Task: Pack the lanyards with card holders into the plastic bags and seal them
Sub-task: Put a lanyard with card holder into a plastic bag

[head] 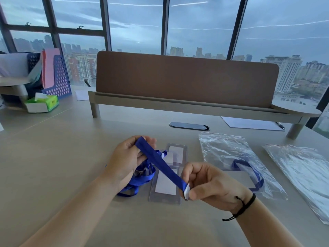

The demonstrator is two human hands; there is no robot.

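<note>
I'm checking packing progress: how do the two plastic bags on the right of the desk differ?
The near bag already holds a blue lanyard and a card holder; the far-right bag shows nothing inside. The near bag lies wholly in view, while the far-right bag runs off the frame's edge. Whether either is sealed cannot be told. Both are clear, lie flat on the desk and are untouched by either hand.

Both hands, fingers pinched
</note>
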